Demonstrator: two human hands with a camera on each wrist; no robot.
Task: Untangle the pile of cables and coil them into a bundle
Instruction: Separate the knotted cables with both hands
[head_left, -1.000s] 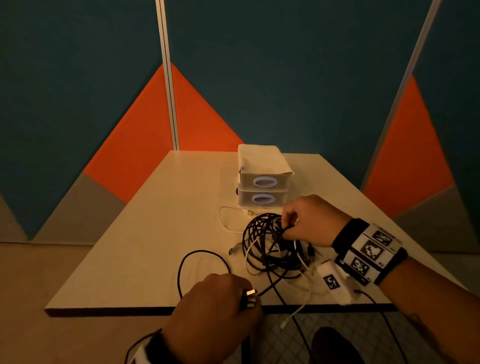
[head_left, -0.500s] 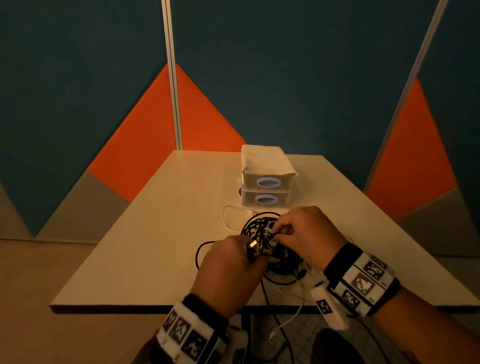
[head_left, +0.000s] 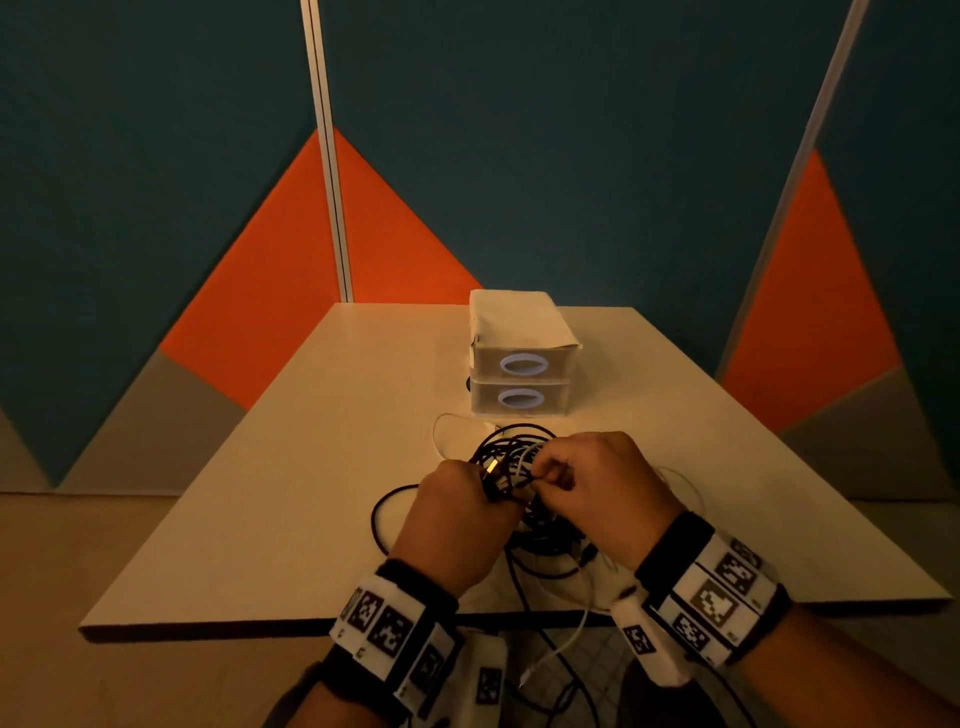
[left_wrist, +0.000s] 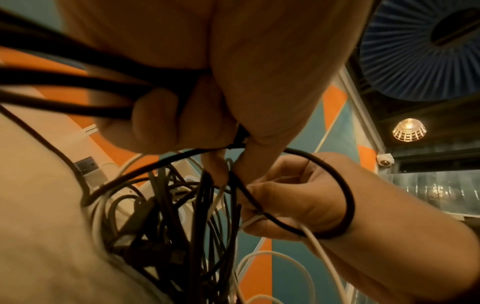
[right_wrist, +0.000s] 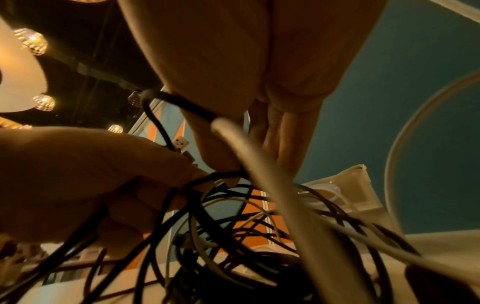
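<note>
— Two colours run through our pile of cables (head_left: 524, 499): mostly thin black cords with a few white ones, looped into a loose round nest on the near half of the pale table (head_left: 291, 467).

— Smooth, rubbery-looking strands. We curl the fingers of our left hand (head_left: 457, 514) round several black cords, a shiny metal plug (head_left: 492, 469) poking out above the knuckles.

— And our right hand (head_left: 602, 483) pinches a black loop (left_wrist: 335, 185) together with a white cord (left_wrist: 319, 244) between thumb and fingertips.

— Some strands trail over the table's front edge.

— Behind the nest we see two stacked, translucent, boxy drawers (head_left: 522, 364), each with an oval handle.
</note>
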